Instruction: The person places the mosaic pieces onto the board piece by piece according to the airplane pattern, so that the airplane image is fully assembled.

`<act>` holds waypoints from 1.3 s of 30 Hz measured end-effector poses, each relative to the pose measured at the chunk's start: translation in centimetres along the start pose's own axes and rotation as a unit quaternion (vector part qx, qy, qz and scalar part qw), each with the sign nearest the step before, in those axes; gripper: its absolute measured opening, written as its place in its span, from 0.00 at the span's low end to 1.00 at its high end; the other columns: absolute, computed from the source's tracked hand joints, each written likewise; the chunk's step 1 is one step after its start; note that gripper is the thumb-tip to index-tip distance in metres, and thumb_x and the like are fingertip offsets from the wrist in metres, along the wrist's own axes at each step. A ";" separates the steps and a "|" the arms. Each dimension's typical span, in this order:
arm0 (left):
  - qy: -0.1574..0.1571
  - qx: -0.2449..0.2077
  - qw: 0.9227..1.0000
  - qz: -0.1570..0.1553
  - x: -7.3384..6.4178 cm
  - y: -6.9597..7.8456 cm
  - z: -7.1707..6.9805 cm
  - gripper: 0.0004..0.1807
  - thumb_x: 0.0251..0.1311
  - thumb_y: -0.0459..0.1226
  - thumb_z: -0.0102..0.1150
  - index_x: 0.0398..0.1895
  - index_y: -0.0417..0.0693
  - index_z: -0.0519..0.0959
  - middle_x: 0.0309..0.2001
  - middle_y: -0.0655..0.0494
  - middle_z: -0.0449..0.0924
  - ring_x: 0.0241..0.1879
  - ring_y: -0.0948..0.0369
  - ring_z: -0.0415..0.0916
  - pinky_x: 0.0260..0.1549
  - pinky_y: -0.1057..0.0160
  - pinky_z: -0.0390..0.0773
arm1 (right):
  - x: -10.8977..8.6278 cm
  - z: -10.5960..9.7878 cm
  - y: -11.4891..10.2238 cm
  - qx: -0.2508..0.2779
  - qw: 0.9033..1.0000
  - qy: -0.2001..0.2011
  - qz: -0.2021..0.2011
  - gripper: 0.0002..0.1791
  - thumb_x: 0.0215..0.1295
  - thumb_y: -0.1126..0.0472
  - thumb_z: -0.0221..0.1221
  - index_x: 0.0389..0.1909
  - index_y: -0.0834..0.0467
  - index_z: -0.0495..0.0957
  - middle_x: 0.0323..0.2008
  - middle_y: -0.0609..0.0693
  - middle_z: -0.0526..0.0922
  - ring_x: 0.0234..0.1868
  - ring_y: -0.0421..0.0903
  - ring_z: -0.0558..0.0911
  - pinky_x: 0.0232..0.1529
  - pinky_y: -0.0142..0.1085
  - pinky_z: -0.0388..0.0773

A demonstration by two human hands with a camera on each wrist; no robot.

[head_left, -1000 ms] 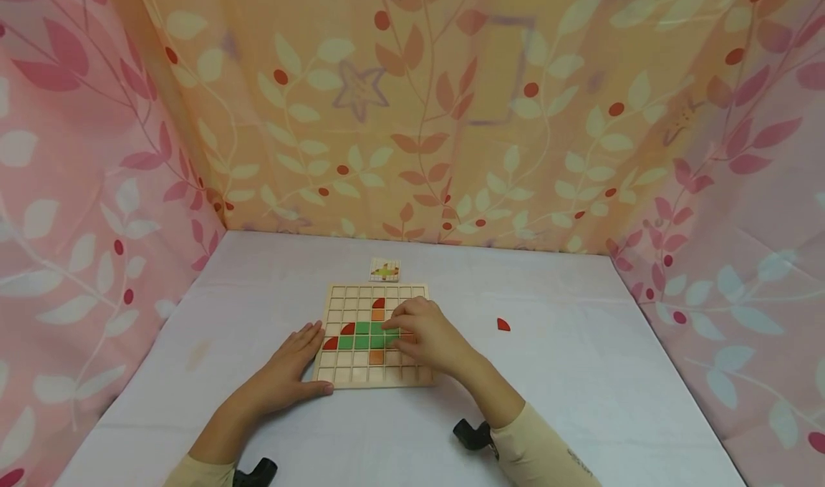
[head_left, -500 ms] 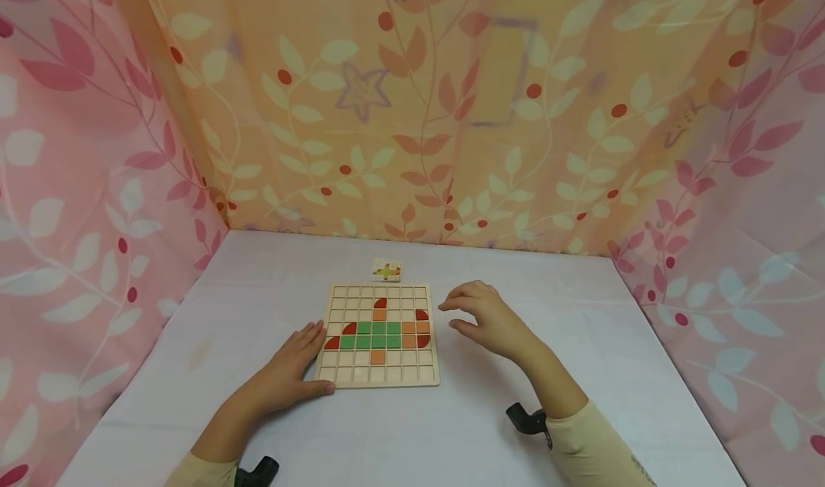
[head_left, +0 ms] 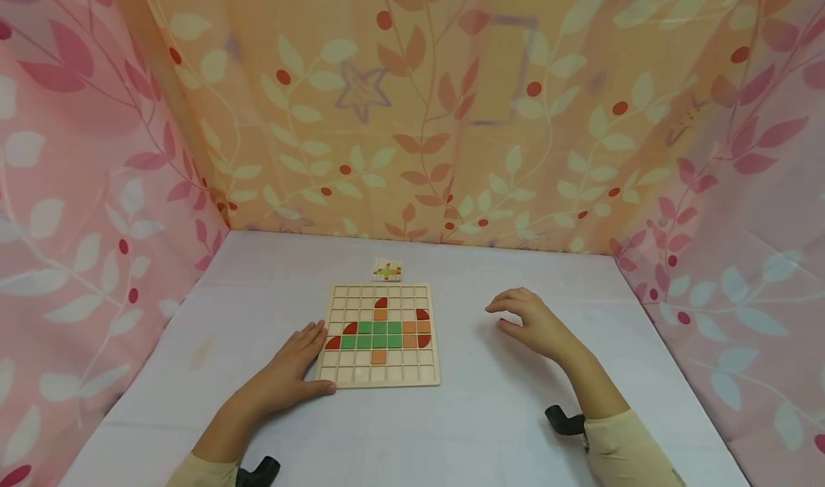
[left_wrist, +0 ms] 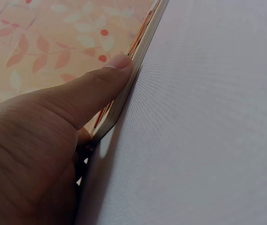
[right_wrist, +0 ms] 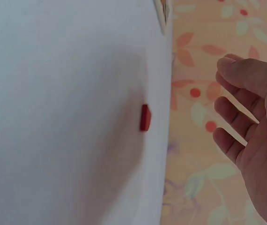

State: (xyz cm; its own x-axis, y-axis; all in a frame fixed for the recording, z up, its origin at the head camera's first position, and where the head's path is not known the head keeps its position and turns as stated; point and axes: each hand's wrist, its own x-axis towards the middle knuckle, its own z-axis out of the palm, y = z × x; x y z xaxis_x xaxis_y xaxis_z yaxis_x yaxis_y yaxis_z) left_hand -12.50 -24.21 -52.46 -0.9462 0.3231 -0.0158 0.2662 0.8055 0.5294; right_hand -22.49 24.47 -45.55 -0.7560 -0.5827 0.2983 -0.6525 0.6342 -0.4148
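Note:
A wooden grid board [head_left: 351,377] lies on the table, with green squares [head_left: 379,334], orange squares [head_left: 379,357] and red quarter-round pieces [head_left: 382,303] set in its cells. My left hand [head_left: 283,369] rests at its left side, fingers extended along the edge; the thumb [left_wrist: 96,89] touches the near edge in the left wrist view. To the right of the board, my right hand [head_left: 531,322] hovers with loosely bent, parted fingers and nothing between them. Below it, a loose red quarter-round piece [right_wrist: 145,118] lies on the cloth, mostly hidden by the hand in the head view.
A small pattern card [head_left: 387,269] lies just beyond the board. White cloth [head_left: 451,430] covers the table. Floral curtains [head_left: 419,114] enclose the back and both sides. A black device [head_left: 566,421] is strapped at the right wrist, another [head_left: 258,471] at the left.
My right hand has moved off the board and rightward to above the loose red piece. The board's right-hand pieces, covered before, now show. My left hand has stayed in place.

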 end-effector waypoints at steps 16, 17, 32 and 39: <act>-0.003 -0.004 1.000 0.001 -0.1 0.2 -0.2 0.63 0.51 0.65 0.71 0.81 0.41 0.53 0.83 0.48 0.47 0.82 0.47 0.41 0.78 0.40 0.44 | -1.9 1.0 4.2 0.032 0.997 -0.048 0.050 0.18 0.60 0.73 0.68 0.50 0.58 0.87 0.51 0.48 0.86 0.57 0.54 0.78 0.63 0.57 0.71; -0.003 -0.005 1.000 0.001 -0.1 0.2 -0.2 0.63 0.51 0.65 0.71 0.81 0.41 0.53 0.83 0.48 0.47 0.82 0.47 0.41 0.78 0.40 0.44 | -1.9 1.1 4.4 0.035 0.997 -0.052 0.049 0.18 0.60 0.73 0.68 0.51 0.58 0.87 0.51 0.48 0.86 0.57 0.54 0.78 0.62 0.56 0.71; -0.002 0.000 1.000 0.002 0.0 0.2 -0.1 0.64 0.51 0.67 0.69 0.81 0.42 0.53 0.83 0.48 0.47 0.82 0.46 0.41 0.78 0.39 0.45 | -1.8 1.6 6.6 0.013 0.997 -0.069 0.004 0.20 0.59 0.74 0.67 0.50 0.55 0.87 0.52 0.49 0.85 0.55 0.55 0.79 0.59 0.55 0.73; 0.000 -0.005 1.000 0.005 -0.1 0.3 -0.3 0.63 0.51 0.65 0.71 0.81 0.40 0.54 0.83 0.47 0.47 0.82 0.46 0.42 0.78 0.39 0.45 | -1.8 1.3 6.5 0.016 0.996 -0.084 0.034 0.19 0.59 0.73 0.68 0.49 0.54 0.87 0.50 0.48 0.84 0.55 0.53 0.79 0.60 0.57 0.73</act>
State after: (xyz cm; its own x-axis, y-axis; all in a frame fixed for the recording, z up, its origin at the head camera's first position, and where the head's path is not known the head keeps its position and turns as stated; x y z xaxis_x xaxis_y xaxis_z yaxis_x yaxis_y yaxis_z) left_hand -12.42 -24.18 -52.06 -0.9432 0.3321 -0.0103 0.2747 0.7968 0.5381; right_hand -25.34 28.94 -49.93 -0.7774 -0.6172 0.1217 -0.5959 0.6605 -0.4567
